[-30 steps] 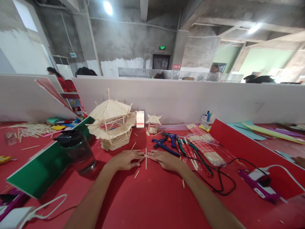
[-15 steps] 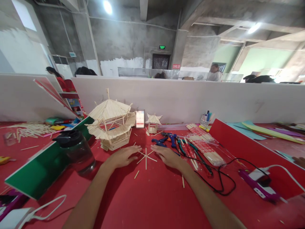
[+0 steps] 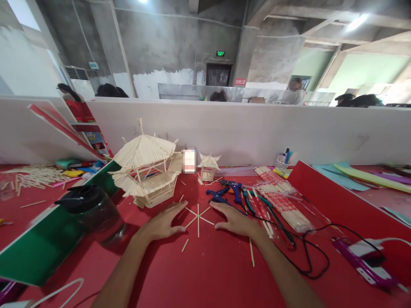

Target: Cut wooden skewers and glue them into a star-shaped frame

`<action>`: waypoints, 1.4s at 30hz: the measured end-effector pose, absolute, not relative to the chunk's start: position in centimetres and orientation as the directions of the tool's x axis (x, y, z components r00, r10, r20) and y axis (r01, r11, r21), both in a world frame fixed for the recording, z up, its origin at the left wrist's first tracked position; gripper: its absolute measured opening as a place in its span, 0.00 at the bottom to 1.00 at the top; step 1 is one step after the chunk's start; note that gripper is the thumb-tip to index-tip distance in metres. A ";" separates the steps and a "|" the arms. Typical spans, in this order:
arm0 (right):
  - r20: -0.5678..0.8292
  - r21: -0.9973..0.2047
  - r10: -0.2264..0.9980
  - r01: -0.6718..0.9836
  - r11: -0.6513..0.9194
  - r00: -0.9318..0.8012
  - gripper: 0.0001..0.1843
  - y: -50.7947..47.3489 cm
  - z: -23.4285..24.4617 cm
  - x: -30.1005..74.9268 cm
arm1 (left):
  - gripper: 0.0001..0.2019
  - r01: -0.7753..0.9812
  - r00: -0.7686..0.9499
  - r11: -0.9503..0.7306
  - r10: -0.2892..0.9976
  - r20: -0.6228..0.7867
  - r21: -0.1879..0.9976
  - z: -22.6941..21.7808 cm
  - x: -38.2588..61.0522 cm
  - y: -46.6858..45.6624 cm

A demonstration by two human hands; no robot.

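Thin wooden sticks crossed in a star shape (image 3: 198, 217) lie on the red table (image 3: 212, 269). My left hand (image 3: 163, 222) rests flat and open just left of the star, fingers stretched toward it. My right hand (image 3: 234, 219) lies flat and open just right of it. Neither hand holds anything. A large stick pavilion model (image 3: 144, 171) stands behind my left hand. A small stick pavilion (image 3: 208, 166) stands by the white partition.
A dark-lidded jar (image 3: 93, 214) and a green board (image 3: 41, 248) are at the left. Blue pliers (image 3: 224, 192), packets of sticks (image 3: 282, 203), a black cable (image 3: 305, 252) and a purple glue gun (image 3: 366, 261) lie at the right. Loose sticks (image 3: 35, 175) are piled far left.
Both hands have drawn apart from the middle, uncovering the star of crossed sticks. The camera has tilted slightly.
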State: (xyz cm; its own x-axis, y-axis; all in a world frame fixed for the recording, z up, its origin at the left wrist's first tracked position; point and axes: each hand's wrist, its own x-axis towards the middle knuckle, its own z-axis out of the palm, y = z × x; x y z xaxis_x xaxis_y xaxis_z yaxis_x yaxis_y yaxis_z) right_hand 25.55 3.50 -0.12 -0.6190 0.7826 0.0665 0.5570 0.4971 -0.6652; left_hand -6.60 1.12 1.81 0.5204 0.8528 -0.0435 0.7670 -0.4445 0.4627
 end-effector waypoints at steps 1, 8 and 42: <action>0.063 -0.669 0.785 0.558 0.491 -0.616 0.41 3.4 -0.1 25.5 | 0.44 0.764 0.513 -0.438 0.858 -0.034 0.473 1.5 -6.8 0.9; 0.048 -0.702 0.795 0.546 0.457 -0.605 0.39 2.9 -0.1 25.9 | 0.46 0.797 0.460 -0.387 0.886 -0.052 0.464 0.3 -8.0 -0.1; 0.137 -0.432 0.549 0.449 0.782 -0.824 0.22 2.4 0.2 23.5 | 0.29 0.757 0.542 -0.524 0.837 0.073 0.390 1.0 -6.3 -0.3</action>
State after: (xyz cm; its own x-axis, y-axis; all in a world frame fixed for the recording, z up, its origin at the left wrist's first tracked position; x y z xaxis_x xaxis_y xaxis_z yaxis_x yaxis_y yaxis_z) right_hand 23.53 2.44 0.22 -0.8242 0.5493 0.1374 0.4493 0.7821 -0.4317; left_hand -6.35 -0.29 0.95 0.5420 0.8372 0.0734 0.7570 -0.5243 0.3899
